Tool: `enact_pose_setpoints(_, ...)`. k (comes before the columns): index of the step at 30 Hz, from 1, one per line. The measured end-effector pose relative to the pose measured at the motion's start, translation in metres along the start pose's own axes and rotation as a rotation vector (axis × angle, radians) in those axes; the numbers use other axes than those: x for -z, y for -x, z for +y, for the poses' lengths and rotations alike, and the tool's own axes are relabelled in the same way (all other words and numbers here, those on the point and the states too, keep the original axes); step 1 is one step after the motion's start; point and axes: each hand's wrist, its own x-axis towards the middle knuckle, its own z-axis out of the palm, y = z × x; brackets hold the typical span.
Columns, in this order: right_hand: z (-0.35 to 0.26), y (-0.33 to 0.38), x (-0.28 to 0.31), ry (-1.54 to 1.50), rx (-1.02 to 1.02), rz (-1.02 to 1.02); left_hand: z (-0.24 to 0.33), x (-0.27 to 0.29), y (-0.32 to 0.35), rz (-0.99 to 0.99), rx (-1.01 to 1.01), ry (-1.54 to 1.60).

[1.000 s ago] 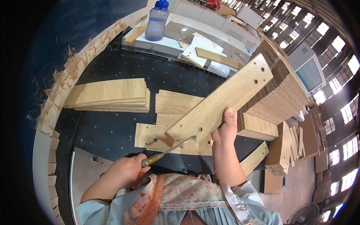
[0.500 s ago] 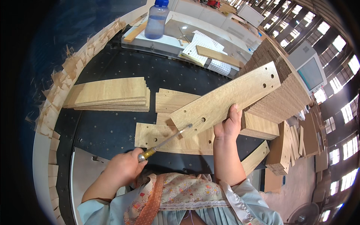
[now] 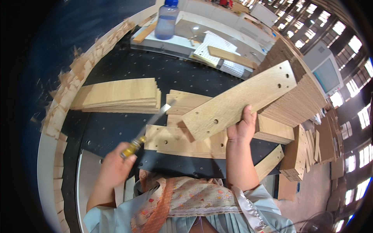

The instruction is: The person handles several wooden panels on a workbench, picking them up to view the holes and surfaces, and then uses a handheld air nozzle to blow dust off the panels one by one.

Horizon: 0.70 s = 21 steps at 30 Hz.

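Chisel swung up-left, L hand grip round handle, R hand grip pinching drilled board, fingers hidden

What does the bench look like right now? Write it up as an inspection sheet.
Surface: dark perforated bench.
Job's things: long drilled wooden board, held tilted above the flat drilled board; yellow-handled chisel.
Clutter: stack of boards; tall panel stack; plastic bottle.
Hands: left hand grips the chisel; right hand grips the long board.
Cables: nothing seen.
Surroundings: monitor; offcuts at right.
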Motion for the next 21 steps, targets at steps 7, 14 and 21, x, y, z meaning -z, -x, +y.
enact_pose_setpoints(7,0.0,0.003,0.029,0.015,-0.03,0.036,-0.151,0.048,0.038,0.672,0.133,0.628)
enact_pose_setpoints(14,0.002,0.01,0.023,-0.043,-0.13,0.065,-0.227,0.008,0.064,0.849,0.347,0.443)
enact_pose_setpoints(21,0.004,0.012,0.029,-0.02,-0.129,-0.015,-0.199,0.023,0.04,1.021,0.066,0.598)
